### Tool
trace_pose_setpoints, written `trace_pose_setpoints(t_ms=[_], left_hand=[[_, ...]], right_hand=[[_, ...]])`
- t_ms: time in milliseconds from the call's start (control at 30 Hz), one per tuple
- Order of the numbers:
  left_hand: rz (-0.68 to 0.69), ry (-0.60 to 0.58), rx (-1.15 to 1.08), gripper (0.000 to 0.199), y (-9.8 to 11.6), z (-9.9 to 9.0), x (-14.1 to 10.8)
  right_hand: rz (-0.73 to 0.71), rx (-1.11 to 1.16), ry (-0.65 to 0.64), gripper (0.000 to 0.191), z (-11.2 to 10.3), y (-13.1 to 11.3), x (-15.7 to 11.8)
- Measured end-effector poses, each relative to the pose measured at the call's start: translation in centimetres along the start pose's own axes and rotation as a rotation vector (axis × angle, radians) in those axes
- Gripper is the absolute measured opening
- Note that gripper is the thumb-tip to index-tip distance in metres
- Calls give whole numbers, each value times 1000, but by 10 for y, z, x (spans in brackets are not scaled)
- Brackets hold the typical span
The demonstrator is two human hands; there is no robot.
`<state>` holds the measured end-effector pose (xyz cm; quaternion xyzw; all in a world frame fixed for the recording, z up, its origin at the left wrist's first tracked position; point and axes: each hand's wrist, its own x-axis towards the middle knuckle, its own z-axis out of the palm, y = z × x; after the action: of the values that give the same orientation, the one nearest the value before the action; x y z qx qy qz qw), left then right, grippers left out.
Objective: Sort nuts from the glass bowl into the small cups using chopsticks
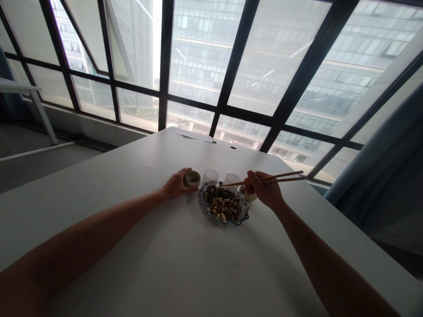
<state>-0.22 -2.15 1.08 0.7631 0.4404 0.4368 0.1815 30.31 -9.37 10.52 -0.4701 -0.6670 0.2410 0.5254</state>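
Chopsticks (236,183): likely light, stiff, smooth; hold well back from tips. Right hand (266,189) grasps them there, tips over far side of glass bowl (244,212) of seeds and nuts (224,206). Dark piece (220,183) at tips; cannot tell if pinched. Left hand (177,184) grasps small cup (192,178) beside bowl; presumably rigid, breakable. Clear cups (210,176) behind bowl and partly hidden cup (251,197) by right hand crowd tabletop (185,264).

Slim wooden chopsticks (235,183) aslant over a glass bowl (245,215) of nuts (220,201) and seeds (235,212), small cup (192,179) just beside it
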Motion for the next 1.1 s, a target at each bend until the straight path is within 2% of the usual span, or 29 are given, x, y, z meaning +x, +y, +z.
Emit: trace_pose_setpoints(t_ms=[100,167,267,333,400,467,533,667,867,1000,1100], left_hand=[[43,19,-6,85,1,0,-1],[71,24,-12,83,1,0,-1],[102,28,-18,81,1,0,-2],[111,35,-16,79,2,0,-2],[115,44,-7,77,1,1,-2],[108,45,4,76,0,1,-2],[90,38,8,77,-1,2,-1],[62,29,2,78,-1,1,-2],[40,22,2,78,-1,0,-1],[11,25,-5,80,-2,0,-1],[-21,26,-6,81,-4,1,0]], right_hand=[[-7,80,81,58,15,-12,4],[-35,101,63,58,33,-21,7],[-66,81,-60,60,58,-30,13],[-54,40,-149,61,65,-32,17],[-47,46,-112,61,62,-31,21],[-36,79,-2,62,51,-27,22],[-1,52,36,64,39,-22,20],[31,-59,9,65,27,-13,14],[42,-117,-77,63,33,-4,8],[42,-109,-120,61,34,-1,4],[51,-50,-93,62,31,-1,4]])
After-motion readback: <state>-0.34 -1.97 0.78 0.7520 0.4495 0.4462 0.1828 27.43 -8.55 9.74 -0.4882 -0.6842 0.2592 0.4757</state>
